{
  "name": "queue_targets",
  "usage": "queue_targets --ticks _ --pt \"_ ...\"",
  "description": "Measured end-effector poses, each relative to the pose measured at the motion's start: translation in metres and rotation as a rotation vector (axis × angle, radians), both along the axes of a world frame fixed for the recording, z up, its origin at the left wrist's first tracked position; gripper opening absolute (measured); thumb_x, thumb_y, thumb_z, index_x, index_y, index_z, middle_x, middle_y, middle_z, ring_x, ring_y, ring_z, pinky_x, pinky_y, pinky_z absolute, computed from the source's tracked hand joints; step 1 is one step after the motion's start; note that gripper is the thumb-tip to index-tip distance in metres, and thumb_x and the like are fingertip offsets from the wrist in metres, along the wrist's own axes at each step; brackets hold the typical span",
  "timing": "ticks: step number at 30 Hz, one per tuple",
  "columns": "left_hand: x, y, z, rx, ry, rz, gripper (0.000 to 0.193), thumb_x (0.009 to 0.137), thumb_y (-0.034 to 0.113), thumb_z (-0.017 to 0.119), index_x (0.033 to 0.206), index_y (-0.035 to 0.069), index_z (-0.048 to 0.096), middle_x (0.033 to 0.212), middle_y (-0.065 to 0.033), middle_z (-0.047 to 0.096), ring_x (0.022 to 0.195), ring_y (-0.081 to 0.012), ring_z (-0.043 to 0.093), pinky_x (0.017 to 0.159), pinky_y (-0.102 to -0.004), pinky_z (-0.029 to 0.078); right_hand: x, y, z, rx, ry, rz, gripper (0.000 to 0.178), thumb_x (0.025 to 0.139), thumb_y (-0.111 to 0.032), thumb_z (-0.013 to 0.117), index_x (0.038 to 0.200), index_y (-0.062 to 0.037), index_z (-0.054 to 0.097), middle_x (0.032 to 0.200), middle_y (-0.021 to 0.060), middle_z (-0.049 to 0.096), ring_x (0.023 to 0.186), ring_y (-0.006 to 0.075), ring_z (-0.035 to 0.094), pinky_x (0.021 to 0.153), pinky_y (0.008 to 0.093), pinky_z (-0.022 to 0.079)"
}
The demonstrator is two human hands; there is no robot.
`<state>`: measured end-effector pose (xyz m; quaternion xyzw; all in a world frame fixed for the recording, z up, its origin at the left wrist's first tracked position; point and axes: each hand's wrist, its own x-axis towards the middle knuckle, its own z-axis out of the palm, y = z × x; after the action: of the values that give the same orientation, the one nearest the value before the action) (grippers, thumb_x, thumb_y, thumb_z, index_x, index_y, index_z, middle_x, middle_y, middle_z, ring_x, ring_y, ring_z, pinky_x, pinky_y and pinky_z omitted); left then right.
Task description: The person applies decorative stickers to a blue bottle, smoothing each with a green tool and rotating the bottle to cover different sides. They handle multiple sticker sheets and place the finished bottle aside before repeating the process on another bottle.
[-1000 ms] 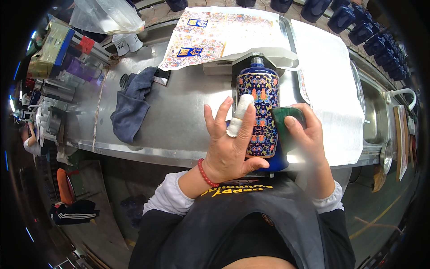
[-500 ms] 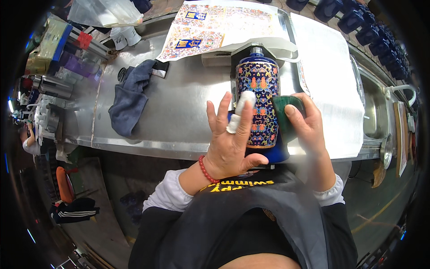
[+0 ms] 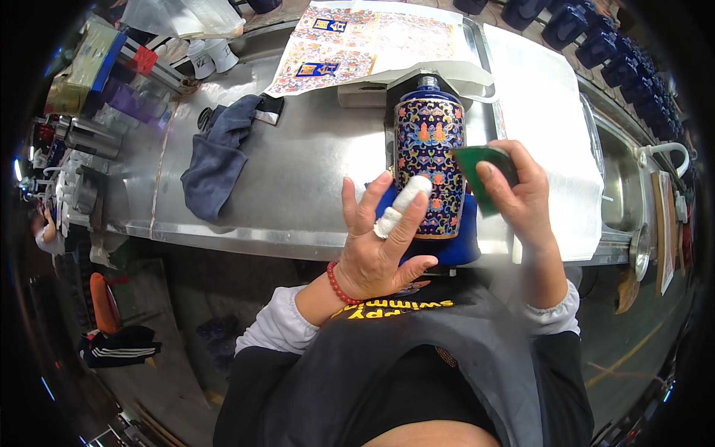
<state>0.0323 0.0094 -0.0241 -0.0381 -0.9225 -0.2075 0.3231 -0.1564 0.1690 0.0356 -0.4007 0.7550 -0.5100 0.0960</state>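
Observation:
A dark blue bottle with a colourful floral pattern lies on the metal worktop, its neck pointing away from me. My left hand is spread at the bottle's lower left, with white wrapping on one finger and a red bead bracelet at the wrist. Its fingertips reach over the patterned side; whether they press on it I cannot tell. Right of the bottle, my right hand grips a green flat scraper between thumb and fingers. One corner of the scraper is close to the bottle's right edge. Blue material shows beneath the bottle's base.
Patterned decal sheets lie beyond the bottle, and white paper covers the worktop to the right. A dark blue-grey cloth rests on the left. A sink is at far right, with rows of dark blue bottles behind.
My right hand has shifted slightly up and right, tilting the scraper off the bottle's side. My left hand has moved slightly down, its wrapped finger now angled across the bottle.

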Motion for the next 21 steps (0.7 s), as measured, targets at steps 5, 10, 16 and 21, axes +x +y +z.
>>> queue_targets --ticks 5,10,16,21 --pt "0.002 -0.007 -0.003 0.128 0.036 0.039 0.084 0.094 0.047 0.066 0.149 -0.008 0.037 0.142 -0.0256 0.051 0.141 -0.0464 0.035 0.119 -0.0632 0.008 0.005 -0.014 0.034 0.055 0.861 0.265 0.024 0.077 -0.002 0.073 0.1 -0.0076 0.069 0.085 0.0059 0.061 0.079 0.0266 0.061 0.071 0.0396 0.048" --pt "-0.001 -0.009 -0.004 0.174 -0.098 0.074 0.095 0.09 0.053 0.069 0.153 -0.007 0.031 0.143 -0.0222 0.052 0.143 -0.0452 0.03 0.118 -0.0634 0.005 0.004 -0.035 0.056 -0.044 0.294 0.612 0.02 0.08 -0.005 0.074 0.099 -0.0073 0.07 0.085 0.0082 0.062 0.079 0.0275 0.064 0.072 0.0424 0.049" --pt "-0.01 -0.01 0.001 0.138 -0.143 0.088 0.106 0.08 0.058 0.075 0.154 -0.004 0.031 0.139 -0.015 0.057 0.139 -0.0406 0.032 0.115 -0.0699 0.006 0.028 -0.034 0.06 -0.031 0.7 0.596 0.031 0.07 -0.003 0.08 0.099 -0.0114 0.073 0.082 0.0033 0.057 0.079 0.0203 0.06 0.075 0.0361 0.044" --pt "-0.012 -0.011 0.004 0.107 -0.101 0.11 0.107 0.075 0.057 0.079 0.151 -0.006 0.038 0.136 -0.0177 0.058 0.138 -0.0407 0.037 0.116 -0.0697 0.007 0.014 -0.028 0.049 0.022 0.134 0.035 0.022 0.076 -0.005 0.076 0.098 -0.0085 0.072 0.079 0.0068 0.055 0.076 0.0228 0.06 0.069 0.0379 0.047"
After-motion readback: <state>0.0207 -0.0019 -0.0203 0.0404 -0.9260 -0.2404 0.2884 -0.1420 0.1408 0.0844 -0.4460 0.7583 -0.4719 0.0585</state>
